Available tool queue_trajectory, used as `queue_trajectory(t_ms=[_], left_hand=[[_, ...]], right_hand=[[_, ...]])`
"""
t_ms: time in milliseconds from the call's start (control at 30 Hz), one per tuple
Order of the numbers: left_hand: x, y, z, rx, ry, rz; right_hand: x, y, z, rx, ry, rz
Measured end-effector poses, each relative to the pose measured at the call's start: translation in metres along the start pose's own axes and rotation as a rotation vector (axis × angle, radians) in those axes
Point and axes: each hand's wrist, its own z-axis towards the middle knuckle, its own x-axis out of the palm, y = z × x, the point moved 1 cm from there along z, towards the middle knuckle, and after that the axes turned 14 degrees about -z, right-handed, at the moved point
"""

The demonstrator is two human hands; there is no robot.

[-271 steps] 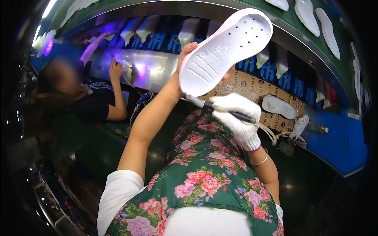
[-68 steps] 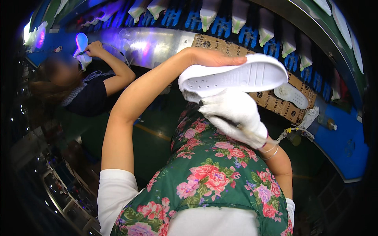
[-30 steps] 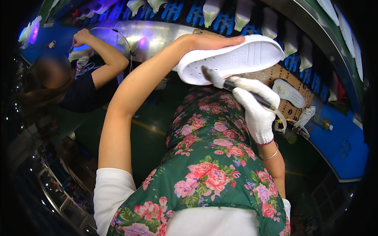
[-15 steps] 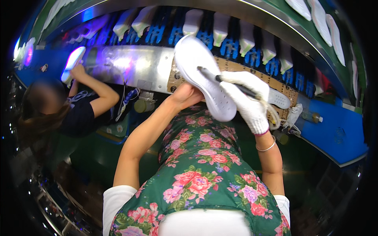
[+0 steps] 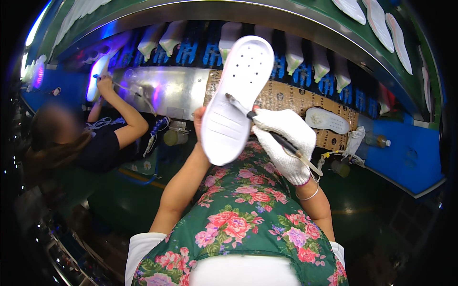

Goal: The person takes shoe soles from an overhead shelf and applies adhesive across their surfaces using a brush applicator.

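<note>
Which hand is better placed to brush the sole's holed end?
The right, I'd judge: the right hand grips the brush, bristles over the sole, while the left hand is occupied supporting the sole.

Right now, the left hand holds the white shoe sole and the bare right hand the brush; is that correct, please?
Not bare: in the head view, the right hand holding the brush wears a white glove; the left hand holds the white shoe sole.
</note>
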Motion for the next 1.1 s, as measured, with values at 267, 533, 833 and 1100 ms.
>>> queue_trajectory(t_ms=[267, 533, 833, 1100], left_hand=[[-0.002, 0.037, 0.014, 0.113, -0.019, -0.076], [-0.002, 0.056, 0.014, 0.057, -0.158, 0.155], [-0.013, 0.068, 0.018, -0.058, -0.251, 0.189], [-0.017, 0.069, 0.027, 0.01, -0.286, 0.162]], right_hand=[[-0.005, 0.017, 0.016, -0.118, -0.036, -0.107], [-0.007, 0.013, 0.029, -0.143, -0.134, -0.231], [0.0, 0.016, 0.012, 0.062, -0.151, -0.054], [0.004, 0.015, 0.009, -0.046, -0.172, -0.197]])
